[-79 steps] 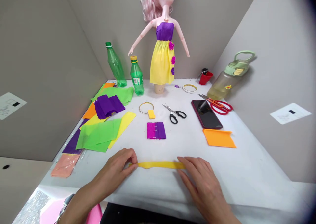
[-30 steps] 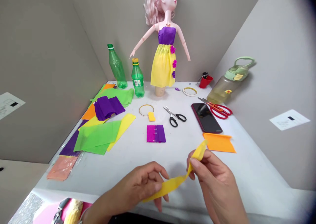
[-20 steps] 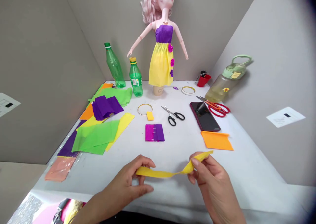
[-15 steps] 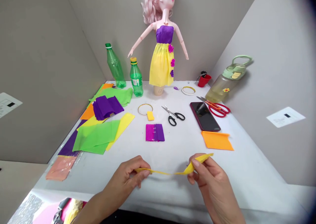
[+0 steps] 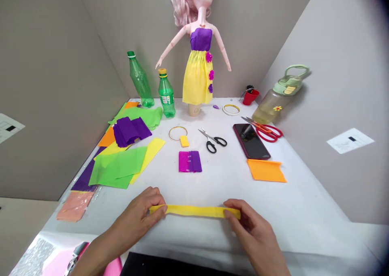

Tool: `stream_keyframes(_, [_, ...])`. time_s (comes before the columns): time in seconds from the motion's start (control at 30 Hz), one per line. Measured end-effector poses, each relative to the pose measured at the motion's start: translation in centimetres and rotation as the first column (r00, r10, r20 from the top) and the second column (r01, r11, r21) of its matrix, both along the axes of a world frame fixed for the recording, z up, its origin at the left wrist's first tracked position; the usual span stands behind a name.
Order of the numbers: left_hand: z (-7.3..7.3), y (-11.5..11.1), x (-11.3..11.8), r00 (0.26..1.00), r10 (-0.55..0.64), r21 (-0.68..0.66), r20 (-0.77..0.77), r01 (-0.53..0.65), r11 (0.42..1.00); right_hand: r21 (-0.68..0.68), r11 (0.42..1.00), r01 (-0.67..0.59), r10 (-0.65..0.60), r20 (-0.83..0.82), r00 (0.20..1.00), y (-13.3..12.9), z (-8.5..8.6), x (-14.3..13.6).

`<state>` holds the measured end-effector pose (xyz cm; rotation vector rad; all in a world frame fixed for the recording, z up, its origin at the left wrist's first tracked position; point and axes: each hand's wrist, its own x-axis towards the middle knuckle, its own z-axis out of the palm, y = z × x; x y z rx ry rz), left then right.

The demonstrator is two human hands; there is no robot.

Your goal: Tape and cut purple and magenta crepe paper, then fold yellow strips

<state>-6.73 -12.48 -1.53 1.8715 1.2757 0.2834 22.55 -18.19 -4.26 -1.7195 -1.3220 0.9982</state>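
Observation:
A narrow yellow crepe paper strip [image 5: 194,211] stretches flat and nearly level near the table's front edge. My left hand [image 5: 148,211] pinches its left end between thumb and fingers. At the other end, my right hand [image 5: 247,223] grips the strip the same way. Beyond the strip lies a folded magenta and purple paper piece [image 5: 190,161]. Black-handled scissors [image 5: 212,140] rest behind that, beside a gold ring [image 5: 178,133] and a small yellow folded piece [image 5: 184,141]. A pink-haired doll [image 5: 199,65] stands at the back in a purple top and yellow skirt.
Green, purple, yellow and orange paper sheets [image 5: 117,168] spread over the left side. Two green bottles [image 5: 166,95] stand behind them. On the right are a phone [image 5: 251,141], red-handled scissors [image 5: 267,131], an orange paper piece [image 5: 266,170], a water bottle [image 5: 278,97] and a tape roll [image 5: 231,110].
The yellow strip was thin and twisted between my hands; now it is spread flat and wider. My left hand has shifted left, and my right hand is a little lower.

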Motion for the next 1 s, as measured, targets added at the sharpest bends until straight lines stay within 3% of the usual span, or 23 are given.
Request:
stream_keyframes(0.07, [-0.2, 0.2, -0.3, 0.998, -0.009, 0.033, -0.066, 0.011, 0.999, 0.005, 1.0, -0.028, 0.028, 0.036, 0.999, -0.2, -0.4, -0.2])
stream_keyframes(0.13, [-0.4, 0.3, -0.2, 0.991, 0.065, 0.141, -0.12, -0.048, 0.989, 0.018, 0.999, -0.038, 0.037, 0.054, 0.998, -0.3, -0.7, -0.3])
stream_keyframes(0.23, [-0.9, 0.0, 1.1, 0.982, 0.178, 0.382, -0.06, -0.142, 0.913, 0.01, 0.998, -0.069, 0.068, 0.078, 0.995, -0.1, -0.6, -0.3])
stream_keyframes(0.33, [-1.4, -0.9, 3.9, 0.998, -0.022, 0.502, 0.061, -0.012, 0.865, -0.017, 0.995, -0.1, 0.101, 0.06, 0.993, 0.2, -0.3, -0.3])
stream_keyframes(0.47, [-2.3, -1.9, 8.4, 0.972, -0.218, 0.527, 0.087, 0.141, 0.838, -0.026, 0.995, -0.091, 0.092, 0.009, 0.996, 0.6, 0.1, -0.3])
stream_keyframes(0.6, [-3.1, -1.8, 10.9, 0.976, -0.211, 0.588, 0.044, 0.145, 0.795, 0.026, 0.995, -0.099, 0.097, 0.072, 0.993, 0.4, 0.0, 0.2])
stream_keyframes(0.7, [-3.6, -1.6, 11.3, 0.98, -0.192, 0.628, 0.055, 0.116, 0.77, 0.19, 0.971, -0.144, 0.096, 0.243, 0.965, -0.1, -0.2, 1.0])
stream_keyframes(0.8, [-3.6, -1.6, 11.1, 0.981, -0.18, 0.636, 0.069, 0.096, 0.766, 0.373, 0.884, -0.283, 0.115, 0.413, 0.904, -0.8, -0.3, 1.7])
stream_keyframes(0.9, [-3.6, -1.7, 11.0, 0.981, -0.178, 0.623, 0.071, 0.096, 0.777, 0.372, 0.832, -0.411, 0.203, 0.486, 0.85, -1.4, -0.7, 2.0])
stream_keyframes(1.0, [-3.5, -1.7, 11.1, 0.981, -0.171, 0.597, 0.09, 0.084, 0.797, 0.353, 0.833, -0.426, 0.222, 0.491, 0.842, -1.7, -1.4, 1.7])
